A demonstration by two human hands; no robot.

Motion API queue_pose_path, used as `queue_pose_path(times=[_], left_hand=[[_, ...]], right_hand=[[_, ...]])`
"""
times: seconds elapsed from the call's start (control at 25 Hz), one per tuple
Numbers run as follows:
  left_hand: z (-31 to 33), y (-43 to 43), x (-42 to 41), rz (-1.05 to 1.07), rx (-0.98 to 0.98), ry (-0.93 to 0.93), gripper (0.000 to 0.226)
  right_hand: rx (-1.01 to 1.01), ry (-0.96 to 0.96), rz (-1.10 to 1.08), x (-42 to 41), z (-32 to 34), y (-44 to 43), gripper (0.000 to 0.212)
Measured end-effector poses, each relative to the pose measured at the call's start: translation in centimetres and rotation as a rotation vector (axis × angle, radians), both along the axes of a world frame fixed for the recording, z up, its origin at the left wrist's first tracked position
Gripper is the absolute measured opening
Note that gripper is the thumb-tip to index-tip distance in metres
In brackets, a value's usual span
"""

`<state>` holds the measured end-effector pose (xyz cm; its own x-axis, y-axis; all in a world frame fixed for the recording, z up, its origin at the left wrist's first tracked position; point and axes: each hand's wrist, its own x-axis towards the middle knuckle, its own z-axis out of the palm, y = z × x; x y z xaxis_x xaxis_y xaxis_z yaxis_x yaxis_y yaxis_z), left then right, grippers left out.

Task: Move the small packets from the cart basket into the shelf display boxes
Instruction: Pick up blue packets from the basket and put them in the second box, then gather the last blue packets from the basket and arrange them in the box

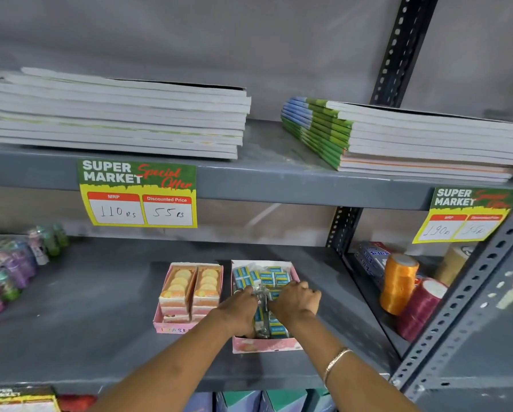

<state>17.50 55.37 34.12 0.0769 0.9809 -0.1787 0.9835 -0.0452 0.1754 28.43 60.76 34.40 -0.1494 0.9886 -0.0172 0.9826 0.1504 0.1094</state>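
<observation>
- We take the right pink box (pixel 263 345) as our landmark; it sits on the grey shelf (pixel 100 307), near the middle.
- Our left hand (pixel 239 307) hovers over the box's left half, fingers curled closed on a clear wrapper (pixel 262 294) above the packets.
- Our right hand (pixel 294 298) is over the box's right half, also closed, pinching the same wrapper from the other side; a bangle (pixel 335 362) circles that wrist.
- Small blue-and-white packets (pixel 267 276) fill the box, most visible at its far end and some between our wrists.
- We cannot tell whether the wrapper itself contains packets.
- Just left of the box stands a second pink box (pixel 172 325), holding orange-and-white packs (pixel 190 286).
- Far left of the box lie small bottles (pixel 8 272) in purple, pink and green.
- Right of the box, beyond the upright post, stand an orange spool (pixel 398 282) and a maroon spool (pixel 419 310).
- Above the box, on the upper shelf, lie two stacks of notebooks (pixel 118 114), with a price tag (pixel 137 193) on the edge.
</observation>
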Motion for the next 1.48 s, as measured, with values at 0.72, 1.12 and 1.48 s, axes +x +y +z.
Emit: queue_pose_path(times=[0.72, 1.12, 1.48], left_hand=[[2.1, -6.4, -4.6, 0.115, 0.416, -0.318, 0.068], [-7.3, -39.9, -25.7, 1.059, 0.612, -0.146, 0.056], [-33.3, -54.4, -23.8, 1.566, -0.113, -0.238, 0.084]], right_hand=[[0.159, 0.147, 0.299, -4.9, 6.9, -3.1, 0.048], [0.038, 0.514, 1.357, -29.4, 1.4, -28.1, 0.035], [-0.448, -0.360, 1.761, -35.9, -30.6, -37.6, 0.032]])
